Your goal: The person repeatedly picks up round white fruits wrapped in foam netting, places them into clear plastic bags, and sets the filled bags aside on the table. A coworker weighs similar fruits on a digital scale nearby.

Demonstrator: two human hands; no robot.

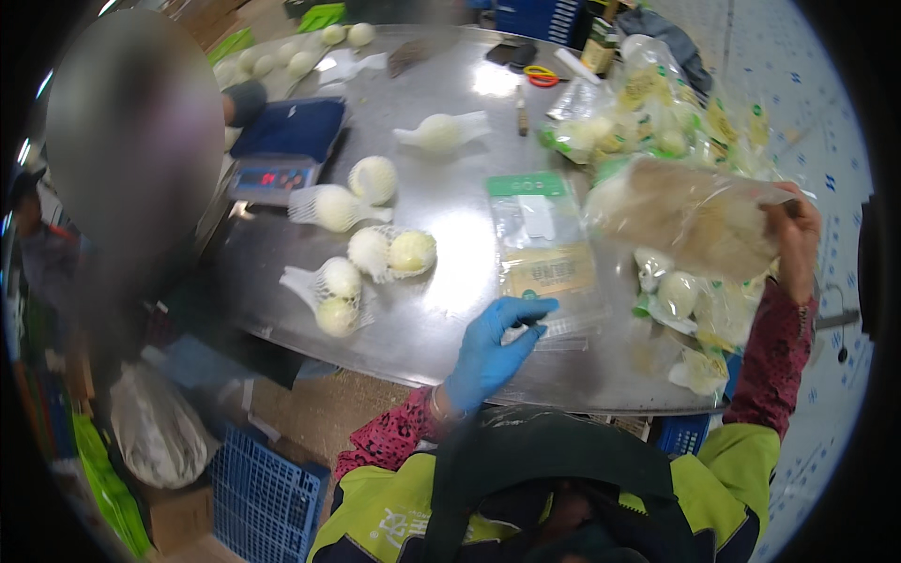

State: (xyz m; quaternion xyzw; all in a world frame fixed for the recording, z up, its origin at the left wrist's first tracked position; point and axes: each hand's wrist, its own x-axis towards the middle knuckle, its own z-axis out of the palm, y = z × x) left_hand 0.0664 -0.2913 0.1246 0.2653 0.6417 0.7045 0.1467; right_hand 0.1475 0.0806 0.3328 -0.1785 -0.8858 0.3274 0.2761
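My left hand (493, 345), in a blue glove, hovers over or touches the near end of a stack of flat clear plastic bags (549, 271). Its thumb and fingers are apart and hold nothing. The printed bags have a green header and a tan panel. My bare right hand (799, 236) grips the end of a blurred clear bag with a brownish panel (693, 211). Something pale shows at that bag's left end. Under and beyond it lies a heap of packed bags (654, 105) of pale round produce, probably onions.
Onions in white foam nets (338, 295) lie left of centre, with another netted piece (440, 132) farther back. A digital scale (274, 176) stands near a blurred co-worker (134, 141). Scissors (540, 76) and a brush-like tool (521, 116) lie toward the back. A blue crate (264, 492) is below the table.
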